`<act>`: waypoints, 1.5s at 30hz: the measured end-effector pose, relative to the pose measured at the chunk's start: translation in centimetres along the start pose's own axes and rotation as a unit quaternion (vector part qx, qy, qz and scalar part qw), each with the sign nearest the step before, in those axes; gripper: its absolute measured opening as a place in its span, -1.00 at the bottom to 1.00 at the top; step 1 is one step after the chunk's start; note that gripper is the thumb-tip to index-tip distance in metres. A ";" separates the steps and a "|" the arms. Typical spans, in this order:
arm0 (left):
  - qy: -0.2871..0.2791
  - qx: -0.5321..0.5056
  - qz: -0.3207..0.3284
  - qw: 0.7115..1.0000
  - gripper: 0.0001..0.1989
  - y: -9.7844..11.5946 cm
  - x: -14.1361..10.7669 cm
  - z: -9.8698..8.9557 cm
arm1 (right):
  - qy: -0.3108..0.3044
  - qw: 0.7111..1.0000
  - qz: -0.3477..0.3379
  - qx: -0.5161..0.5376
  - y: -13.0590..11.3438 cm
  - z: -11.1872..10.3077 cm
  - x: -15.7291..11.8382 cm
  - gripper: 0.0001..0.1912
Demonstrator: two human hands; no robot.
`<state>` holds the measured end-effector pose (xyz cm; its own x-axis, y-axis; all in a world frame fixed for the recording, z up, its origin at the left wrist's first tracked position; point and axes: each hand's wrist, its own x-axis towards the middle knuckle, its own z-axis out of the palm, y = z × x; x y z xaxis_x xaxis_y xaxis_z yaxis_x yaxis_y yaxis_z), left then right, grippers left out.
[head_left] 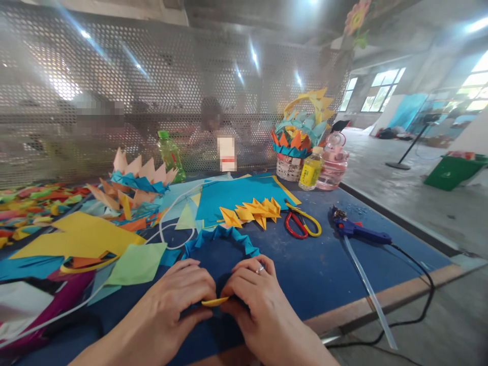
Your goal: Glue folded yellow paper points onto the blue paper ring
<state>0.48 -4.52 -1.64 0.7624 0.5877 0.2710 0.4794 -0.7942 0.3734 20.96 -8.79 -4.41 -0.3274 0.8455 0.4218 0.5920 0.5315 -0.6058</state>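
Got a small yellow paper piece (pixel 215 302) right down at the fingertips, low and near center, so zero reach for either hand. Long axis running side to side across the gap between the hands, tipped up just a touch toward the right end. On the left end, forefinger above and thumb below from the left hand (pixel 175 300); can't tell if actually pinched tight there. On the other end, a proper pinch from the right hand (pixel 259 290), covering a bit of the paper, so nearer on that side if being picky. Nearly fingertip to fingertip over the dark blue table (pixel 305 269). Just beyond, a blue zigzag paper band (pixel 221 234) in an open arch, with near ends out of sight behind the knuckles. Farther out, a crosswise row of yellow folded pieces (pixel 253 211), then scissors (pixel 305 229) to the right, and a glue gun (pixel 360 231) well off past those.
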 end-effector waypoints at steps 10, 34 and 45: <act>-0.022 0.041 0.019 0.999 -0.78 0.8 0.9 -0.8 | 0.035 0.999 -0.026 0.004 1.0 1.0 -0.2 -0.85; -0.033 0.146 -0.227 0.962 -0.65 -5.8 14.4 -6.3 | 0.135 0.989 0.031 0.045 4.3 -2.7 -2.8 -0.78; -0.157 0.009 -0.277 0.948 -0.58 -9.3 17.8 -4.4 | 0.163 0.983 0.038 0.081 4.4 -2.5 -2.8 -0.77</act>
<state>7.73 14.00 3.66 0.4809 0.8432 -0.2405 0.8497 -0.3806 0.3648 26.26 -8.94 -6.57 -0.0175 0.8358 0.5487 0.4729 0.4905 -0.7320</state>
